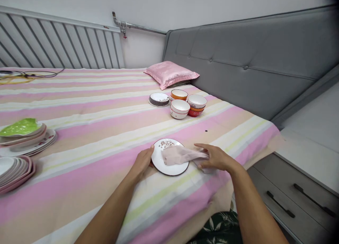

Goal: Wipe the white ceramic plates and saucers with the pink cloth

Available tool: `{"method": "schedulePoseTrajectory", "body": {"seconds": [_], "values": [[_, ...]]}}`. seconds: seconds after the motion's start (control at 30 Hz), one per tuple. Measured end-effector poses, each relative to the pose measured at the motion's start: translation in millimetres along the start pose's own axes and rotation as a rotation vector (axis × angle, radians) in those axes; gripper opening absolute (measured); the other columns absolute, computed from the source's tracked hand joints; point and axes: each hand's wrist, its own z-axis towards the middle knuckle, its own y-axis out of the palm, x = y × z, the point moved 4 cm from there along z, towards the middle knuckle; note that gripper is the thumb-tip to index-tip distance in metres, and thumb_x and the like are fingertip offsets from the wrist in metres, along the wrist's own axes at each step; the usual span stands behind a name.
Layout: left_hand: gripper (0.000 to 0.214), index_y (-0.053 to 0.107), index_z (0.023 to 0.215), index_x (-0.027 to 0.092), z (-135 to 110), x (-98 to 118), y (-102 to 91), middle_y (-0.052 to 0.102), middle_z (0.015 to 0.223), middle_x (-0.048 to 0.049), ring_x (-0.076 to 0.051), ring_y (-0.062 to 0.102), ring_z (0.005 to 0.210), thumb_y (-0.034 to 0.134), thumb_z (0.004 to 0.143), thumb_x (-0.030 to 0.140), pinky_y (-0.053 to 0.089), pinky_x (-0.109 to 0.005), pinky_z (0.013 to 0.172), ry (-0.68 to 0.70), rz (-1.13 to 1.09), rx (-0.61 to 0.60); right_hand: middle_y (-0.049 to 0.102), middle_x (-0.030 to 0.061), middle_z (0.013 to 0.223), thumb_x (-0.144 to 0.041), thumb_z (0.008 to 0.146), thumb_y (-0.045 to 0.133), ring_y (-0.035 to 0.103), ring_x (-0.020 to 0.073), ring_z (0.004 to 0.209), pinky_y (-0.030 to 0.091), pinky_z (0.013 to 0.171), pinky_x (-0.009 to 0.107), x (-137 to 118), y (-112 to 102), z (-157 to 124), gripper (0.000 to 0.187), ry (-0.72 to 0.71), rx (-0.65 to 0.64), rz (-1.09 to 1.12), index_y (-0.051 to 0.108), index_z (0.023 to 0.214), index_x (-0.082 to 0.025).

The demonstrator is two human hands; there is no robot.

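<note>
A white plate with a dark rim and a brown printed pattern is in front of me, just over the striped bed sheet. My left hand grips its left edge, thumb on the rim and the other fingers mostly hidden beneath. A pale pink cloth lies partly across the plate's face and stretches off to the right. Its right end is in my right hand, with thumb and fingers curved around it. Part of the cloth hangs below that hand, slightly blurred.
Beyond the plate stand a stack of small plates and several stacked bowls. At left are piled dishes topped by a green leaf-shaped one, and nested pink dishes. A pink pillow rests by the grey headboard; drawers adjoin the bed's right side.
</note>
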Motion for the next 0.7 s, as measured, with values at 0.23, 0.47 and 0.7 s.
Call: {"method": "schedulePoseTrajectory", "body": {"seconds": [0.23, 0.47, 0.7], "values": [[0.048, 0.064, 0.087, 0.016, 0, -1, -1.1, 0.068, 0.085, -0.0078, -0.025, 0.059, 0.077, 0.043, 0.073, 0.057, 0.046, -0.034, 0.067, -0.003, -0.028, -0.009, 0.053, 0.0106, 0.117, -0.016, 0.05, 0.069, 0.053, 0.025, 0.101, 0.044, 0.075, 0.032, 17, 4, -3, 0.072, 0.197, -0.047, -0.135, 0.05, 0.119, -0.023], [0.048, 0.063, 0.084, 0.015, 0, 0, -1.1, 0.067, 0.083, -0.0089, -0.025, 0.059, 0.075, 0.043, 0.073, 0.058, 0.046, -0.033, 0.065, -0.008, 0.006, 0.006, 0.057, 0.004, 0.087, -0.004, 0.063, 0.046, 0.053, 0.0183, 0.083, 0.04, 0.068, 0.026, -13, -12, 1, 0.038, 0.06, 0.385, -0.191, 0.058, 0.094, -0.023], [0.056, 0.063, 0.079, 0.014, -2, 4, 0.1, 0.067, 0.078, -0.0095, -0.025, 0.058, 0.07, 0.041, 0.069, 0.064, 0.044, -0.032, 0.059, -0.001, 0.031, 0.019, 0.026, 0.0152, 0.136, -0.006, 0.064, 0.045, 0.027, 0.0338, 0.121, 0.026, 0.094, 0.051, -11, -14, -3, 0.067, 0.235, 0.821, -0.42, 0.035, 0.129, -0.019]]}}
